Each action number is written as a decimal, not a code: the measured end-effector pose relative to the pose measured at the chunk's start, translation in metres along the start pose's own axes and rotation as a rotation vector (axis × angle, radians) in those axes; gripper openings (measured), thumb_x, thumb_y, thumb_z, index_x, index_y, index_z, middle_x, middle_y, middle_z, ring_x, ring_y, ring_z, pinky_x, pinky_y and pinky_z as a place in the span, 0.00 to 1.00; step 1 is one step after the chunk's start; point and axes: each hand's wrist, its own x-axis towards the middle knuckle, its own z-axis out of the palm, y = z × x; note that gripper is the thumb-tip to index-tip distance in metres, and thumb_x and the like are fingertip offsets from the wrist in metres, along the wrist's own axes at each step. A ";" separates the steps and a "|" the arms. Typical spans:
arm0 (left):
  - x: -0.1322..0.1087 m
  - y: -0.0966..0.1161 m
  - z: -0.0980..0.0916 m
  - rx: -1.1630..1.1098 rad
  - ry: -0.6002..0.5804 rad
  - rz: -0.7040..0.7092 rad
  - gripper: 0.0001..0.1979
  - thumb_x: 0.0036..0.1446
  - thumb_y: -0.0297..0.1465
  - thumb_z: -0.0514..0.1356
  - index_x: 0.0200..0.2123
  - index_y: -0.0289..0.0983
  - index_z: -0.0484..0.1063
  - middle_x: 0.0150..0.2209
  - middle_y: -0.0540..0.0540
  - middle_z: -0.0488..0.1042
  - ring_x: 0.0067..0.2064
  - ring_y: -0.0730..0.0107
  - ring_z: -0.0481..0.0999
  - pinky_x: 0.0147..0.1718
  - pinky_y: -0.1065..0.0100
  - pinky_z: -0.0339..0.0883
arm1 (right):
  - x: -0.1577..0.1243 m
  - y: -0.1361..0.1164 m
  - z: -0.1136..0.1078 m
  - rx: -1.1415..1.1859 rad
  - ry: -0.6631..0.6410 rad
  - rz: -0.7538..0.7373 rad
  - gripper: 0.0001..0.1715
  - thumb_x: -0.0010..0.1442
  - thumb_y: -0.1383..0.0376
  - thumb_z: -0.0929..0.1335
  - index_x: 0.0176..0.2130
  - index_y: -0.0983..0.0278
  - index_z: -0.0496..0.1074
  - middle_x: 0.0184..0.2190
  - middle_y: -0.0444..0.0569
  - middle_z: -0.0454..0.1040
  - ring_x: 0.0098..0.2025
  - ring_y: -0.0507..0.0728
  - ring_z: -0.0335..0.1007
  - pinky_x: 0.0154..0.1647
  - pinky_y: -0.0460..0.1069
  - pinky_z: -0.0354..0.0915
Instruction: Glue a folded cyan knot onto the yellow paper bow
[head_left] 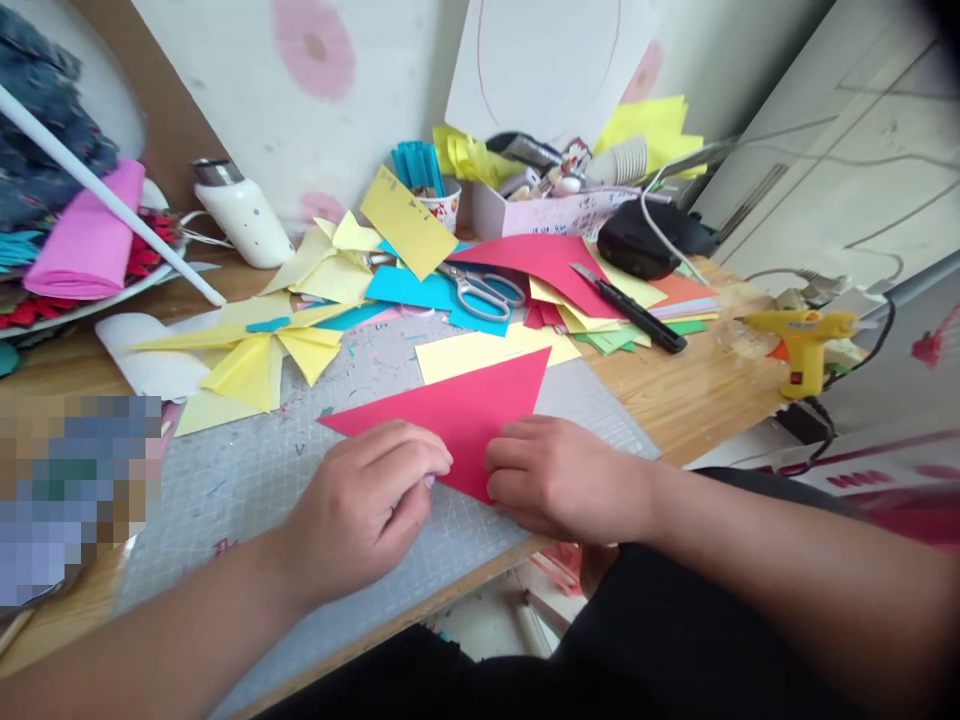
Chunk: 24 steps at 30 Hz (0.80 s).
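A red sheet of paper (480, 405), triangular in outline, lies on the grey cutting mat (217, 510) in front of me. My left hand (382, 495) is closed on its near left edge, thumb and fingers pinched together. Across from it, my right hand (559, 475) rests with curled fingers on the paper's near right corner. Its fingertips are partly hidden. Just behind the red paper is a pale yellow sheet (450, 355). Scissors (484, 290) with grey handles lie on blue paper (405, 288) farther back.
A black utility knife (637, 315) lies on stacked coloured paper at the right. Beyond it a yellow glue gun (802, 345) stands near the table edge. Folded yellow paper (251, 370) sits at left, a white bottle (244, 215) behind it. A box of supplies (525, 212) is at the back.
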 end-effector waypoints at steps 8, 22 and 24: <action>0.000 0.000 0.002 -0.005 -0.019 -0.001 0.10 0.57 0.19 0.51 0.34 0.36 0.69 0.32 0.47 0.74 0.34 0.71 0.73 0.33 0.69 0.67 | 0.000 -0.011 0.001 0.042 -0.051 0.142 0.10 0.63 0.66 0.61 0.30 0.63 0.67 0.33 0.46 0.69 0.32 0.53 0.59 0.33 0.50 0.54; -0.004 0.013 -0.006 0.000 0.292 0.090 0.11 0.53 0.19 0.59 0.38 0.36 0.63 0.32 0.48 0.67 0.34 0.69 0.70 0.32 0.66 0.68 | 0.018 -0.002 -0.026 1.130 0.392 0.341 0.04 0.59 0.67 0.66 0.32 0.64 0.64 0.32 0.44 0.62 0.33 0.51 0.59 0.37 0.48 0.59; -0.003 0.011 -0.004 0.074 0.398 0.088 0.18 0.51 0.23 0.64 0.43 0.35 0.62 0.39 0.43 0.67 0.41 0.62 0.71 0.40 0.60 0.70 | 0.025 -0.007 -0.028 1.498 0.614 0.258 0.08 0.59 0.64 0.68 0.32 0.63 0.64 0.32 0.43 0.62 0.34 0.50 0.59 0.38 0.47 0.58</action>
